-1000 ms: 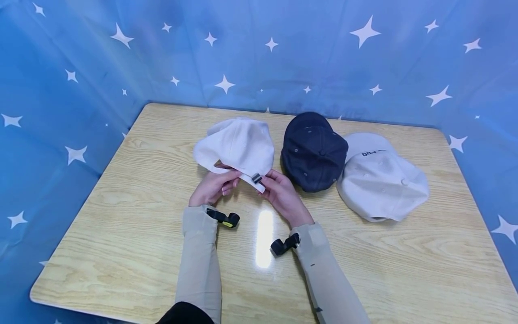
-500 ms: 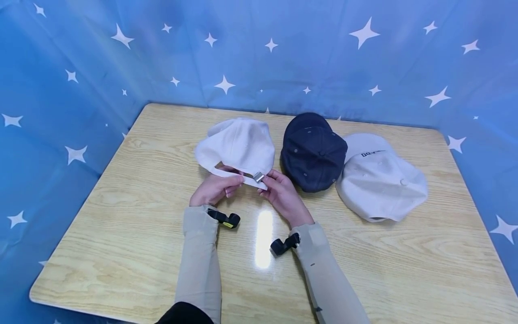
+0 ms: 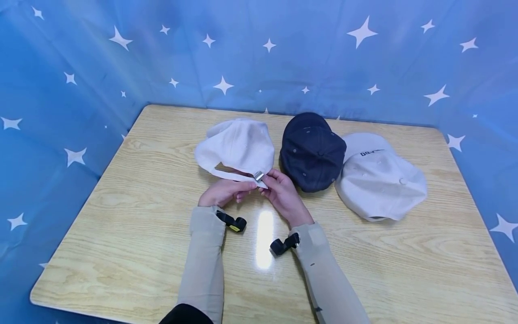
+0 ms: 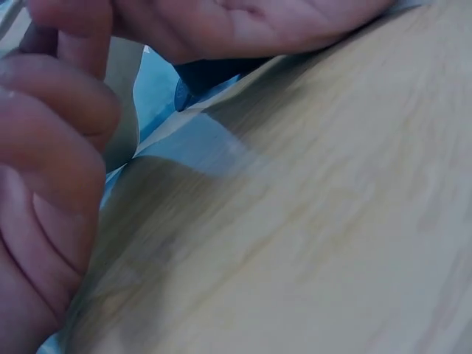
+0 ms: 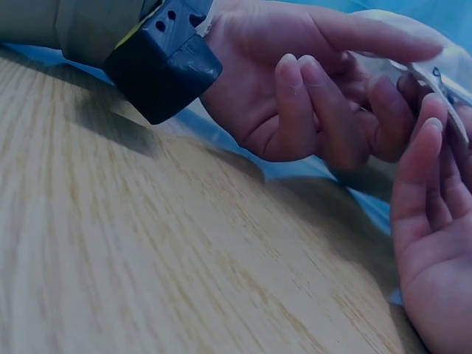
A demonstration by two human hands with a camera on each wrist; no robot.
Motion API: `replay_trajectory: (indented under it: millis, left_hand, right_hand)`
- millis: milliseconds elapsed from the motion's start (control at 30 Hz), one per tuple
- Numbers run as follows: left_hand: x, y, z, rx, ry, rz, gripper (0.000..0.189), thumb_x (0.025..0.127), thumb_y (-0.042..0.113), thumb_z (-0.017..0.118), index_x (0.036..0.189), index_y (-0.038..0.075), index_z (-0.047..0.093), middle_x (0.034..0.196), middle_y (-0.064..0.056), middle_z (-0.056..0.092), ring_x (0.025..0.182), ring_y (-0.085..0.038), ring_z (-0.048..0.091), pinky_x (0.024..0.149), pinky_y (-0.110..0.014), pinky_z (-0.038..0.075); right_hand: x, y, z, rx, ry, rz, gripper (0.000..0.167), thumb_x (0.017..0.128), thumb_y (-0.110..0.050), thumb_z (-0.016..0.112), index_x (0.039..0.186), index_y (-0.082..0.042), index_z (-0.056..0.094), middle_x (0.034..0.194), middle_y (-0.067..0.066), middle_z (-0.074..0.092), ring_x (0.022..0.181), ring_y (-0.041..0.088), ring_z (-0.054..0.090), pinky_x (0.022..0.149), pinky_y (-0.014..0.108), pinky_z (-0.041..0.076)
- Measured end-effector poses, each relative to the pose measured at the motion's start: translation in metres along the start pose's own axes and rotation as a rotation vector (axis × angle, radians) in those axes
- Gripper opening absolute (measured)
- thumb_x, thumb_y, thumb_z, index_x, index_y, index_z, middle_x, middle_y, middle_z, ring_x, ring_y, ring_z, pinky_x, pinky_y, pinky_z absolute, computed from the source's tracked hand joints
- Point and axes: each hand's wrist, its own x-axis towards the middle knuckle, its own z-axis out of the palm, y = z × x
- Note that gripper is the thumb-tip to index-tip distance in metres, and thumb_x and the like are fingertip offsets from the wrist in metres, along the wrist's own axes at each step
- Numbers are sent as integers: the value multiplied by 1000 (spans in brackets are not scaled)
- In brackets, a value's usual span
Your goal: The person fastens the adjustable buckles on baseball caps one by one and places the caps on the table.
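A white baseball cap (image 3: 243,141) sits at the back middle of the table, its rear opening turned toward me. Its adjuster strap (image 3: 226,174) runs below that opening to a silver metal buckle (image 3: 258,176). With thumb and fingers my left hand (image 3: 222,192) pinches the strap just left of the buckle. My right hand (image 3: 286,198) pinches the strap end at the buckle's right side. In the right wrist view, the left hand (image 5: 317,96) and right hand (image 5: 439,251) meet at the strap edge. The left wrist view shows curled fingers (image 4: 59,147), with the buckle hidden.
A dark navy cap (image 3: 311,155) lies right of the white one. Beside it, touching, is an off-white cap (image 3: 382,180) with dark lettering. The wooden table (image 3: 121,234) ends at a blue curtain (image 3: 251,58) with white stars, behind and at both sides.
My left hand has slid right along the strap toward the buckle and my right hand. The strap now lies straighter and its opening shows wider. The right hand has barely moved.
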Motion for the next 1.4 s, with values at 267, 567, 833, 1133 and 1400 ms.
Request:
replay_trajectory:
  millis: [267,567,833,1133,1400]
  left_hand:
    - [1,0,-1,29,97,-46,23,80,18,67,88,-3,60,74,-11,55,48,-11,39,43,-22,34]
    - [-1,-3,-2,8,98,-52,19,81,18,66,89,1,62,75,-7,61,46,-10,38,41,-21,32]
    - [0,-2,-1,16,76,-50,24,79,19,68,90,-1,62,76,-9,60,47,-10,37,41,-22,32]
    - [-1,1,-3,-43,94,19,17,81,10,66,92,1,56,83,-22,59,48,-12,41,43,-22,38]
    - [-3,1,-4,-94,110,35,19,80,8,65,94,-2,56,86,-26,57,51,-13,44,45,-24,39]
  right_hand:
    - [2,-2,0,40,23,5,6,89,-1,49,90,-4,53,83,6,56,65,14,56,58,20,47]
    - [0,0,1,-7,22,-5,7,89,-1,49,88,-6,53,84,4,57,67,14,56,61,22,47]
    - [1,0,0,-31,8,-13,4,88,-3,51,91,-4,52,84,5,57,67,14,56,62,23,46]
    - [1,-3,-1,96,44,-30,8,90,-3,48,88,-8,53,83,2,58,67,11,54,58,19,44]
    - [1,-3,-1,102,59,-23,3,88,-5,54,87,-8,53,79,2,56,65,12,52,58,19,44]
